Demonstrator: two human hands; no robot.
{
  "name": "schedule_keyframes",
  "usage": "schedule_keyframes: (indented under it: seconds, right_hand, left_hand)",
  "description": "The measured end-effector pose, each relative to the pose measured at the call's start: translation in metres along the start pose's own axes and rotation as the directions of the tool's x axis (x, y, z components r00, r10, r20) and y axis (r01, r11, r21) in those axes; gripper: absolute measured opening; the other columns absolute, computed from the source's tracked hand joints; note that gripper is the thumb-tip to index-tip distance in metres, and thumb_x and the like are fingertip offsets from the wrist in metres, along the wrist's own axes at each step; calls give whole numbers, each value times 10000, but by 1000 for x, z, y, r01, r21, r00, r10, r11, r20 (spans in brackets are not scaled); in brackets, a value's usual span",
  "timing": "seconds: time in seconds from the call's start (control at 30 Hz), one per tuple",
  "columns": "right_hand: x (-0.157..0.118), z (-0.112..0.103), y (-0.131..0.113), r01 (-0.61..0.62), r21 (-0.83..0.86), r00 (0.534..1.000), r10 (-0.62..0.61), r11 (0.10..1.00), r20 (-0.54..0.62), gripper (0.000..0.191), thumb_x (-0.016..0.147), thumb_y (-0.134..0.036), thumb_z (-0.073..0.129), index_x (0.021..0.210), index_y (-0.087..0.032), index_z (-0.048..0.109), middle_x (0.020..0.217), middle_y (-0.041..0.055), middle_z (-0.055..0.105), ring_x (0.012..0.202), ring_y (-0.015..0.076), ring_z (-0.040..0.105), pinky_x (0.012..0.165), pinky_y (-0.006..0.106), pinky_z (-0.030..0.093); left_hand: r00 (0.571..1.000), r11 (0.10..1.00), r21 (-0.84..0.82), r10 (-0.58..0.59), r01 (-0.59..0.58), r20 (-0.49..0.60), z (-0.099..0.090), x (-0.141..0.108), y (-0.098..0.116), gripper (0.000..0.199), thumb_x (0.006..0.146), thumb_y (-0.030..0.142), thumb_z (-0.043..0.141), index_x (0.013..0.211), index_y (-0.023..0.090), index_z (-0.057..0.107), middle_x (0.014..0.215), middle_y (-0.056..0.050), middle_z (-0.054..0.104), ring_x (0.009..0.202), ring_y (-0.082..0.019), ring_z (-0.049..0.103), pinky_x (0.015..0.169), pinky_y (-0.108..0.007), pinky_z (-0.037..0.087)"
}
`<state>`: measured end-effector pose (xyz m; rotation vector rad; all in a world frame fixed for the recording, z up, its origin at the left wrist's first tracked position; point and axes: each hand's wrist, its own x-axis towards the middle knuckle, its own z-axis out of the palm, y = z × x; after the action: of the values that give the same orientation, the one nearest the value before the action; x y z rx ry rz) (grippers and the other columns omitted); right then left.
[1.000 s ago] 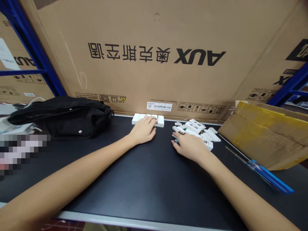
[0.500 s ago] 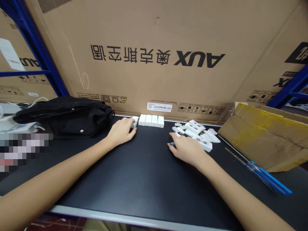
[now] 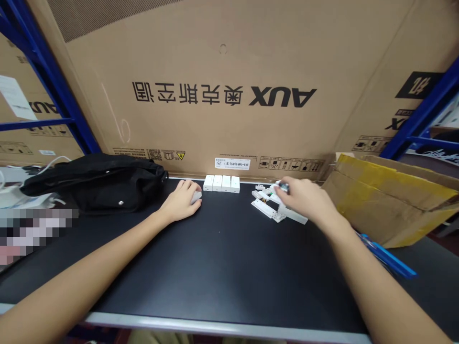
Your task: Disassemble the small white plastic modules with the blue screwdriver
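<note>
My left hand (image 3: pixel 181 200) is closed round a small white box (image 3: pixel 195 197) at the left end of a row. Beside it, several matching white boxes (image 3: pixel 221 183) stand side by side along the table's back edge. My right hand (image 3: pixel 299 193) is over a loose pile of white plastic parts (image 3: pixel 264 208), its fingers pinched on a small dark part (image 3: pixel 284 187). The hand hides some of the pile.
On the left lies a black bag (image 3: pixel 103 184) with white cables behind it. An open cardboard box (image 3: pixel 380 200) stands at the right, with a blue-handled tool (image 3: pixel 392 260) before it. A large carton (image 3: pixel 222 129) forms the back.
My right hand has moved right and away from me with the small dark part, over the white pile. My left hand and its white box have shifted slightly left and nearer. The camera view has shifted.
</note>
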<state>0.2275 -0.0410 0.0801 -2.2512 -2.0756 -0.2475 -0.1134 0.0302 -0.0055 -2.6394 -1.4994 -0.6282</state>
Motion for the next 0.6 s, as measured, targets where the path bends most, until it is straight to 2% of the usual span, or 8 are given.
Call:
schedule_keyframes:
  seconds: [0.03, 0.1, 0.2, 0.4, 0.5, 0.6]
  right_hand:
    - [5, -1, 10, -76, -21, 997, 76, 997, -17, 541, 954, -542, 286, 1186, -186, 621, 1068, 188, 704, 1007, 386, 664, 726, 422, 471]
    - [12, 3, 26, -100, -35, 992, 103, 994, 68, 557, 933, -570, 312, 1154, -171, 632, 1112, 210, 687, 1023, 408, 655, 721, 433, 469]
    - [18, 14, 34, -40, -18, 990, 42, 999, 138, 550, 925, -576, 320, 1072, -165, 655, 1131, 200, 691, 1024, 382, 657, 711, 414, 470]
    - [20, 26, 26, 132, 18, 970, -133, 991, 205, 459, 880, -569, 432, 949, -182, 668, 1036, 141, 721, 932, 287, 672, 700, 337, 453]
    - [24, 30, 31, 159, 9, 961, -157, 987, 229, 350, 826, -502, 525, 898, -188, 663, 985, 128, 723, 869, 278, 674, 663, 328, 438]
    - [28, 37, 43, 136, -2, 967, -132, 991, 216, 304, 780, -450, 583, 922, -195, 668, 965, 117, 726, 847, 270, 676, 645, 316, 434]
  left_hand:
    - [1000, 1000, -18, 19, -19, 9, 0, 0, 0, 260, 884, 380, 497, 1087, 220, 532, 1166, -89, 537, 1138, -298, 493, 908, -459, 511]
    - [998, 997, -64, 52, -49, 33, 0, 1, 0, 267, 894, 360, 480, 1118, 221, 521, 1191, -89, 521, 1145, -289, 504, 924, -452, 504]
    - [994, 990, -125, 79, -70, 71, -1, 1, 1, 283, 908, 339, 453, 1163, 226, 501, 1223, -90, 494, 1099, -266, 550, 906, -431, 511]
    - [984, 976, -176, 147, -128, 96, -4, 0, 0, 276, 905, 317, 454, 1166, 238, 499, 1228, -86, 487, 1059, -250, 587, 913, -406, 515]
    - [976, 965, -198, 194, -171, 103, -4, 0, -1, 289, 899, 307, 467, 1180, 248, 501, 1218, -82, 493, 1042, -243, 592, 924, -401, 513]
    - [964, 951, -225, 241, -211, 115, -5, 0, 0, 300, 892, 300, 484, 1188, 256, 499, 1223, -77, 493, 1030, -238, 594, 944, -402, 507]
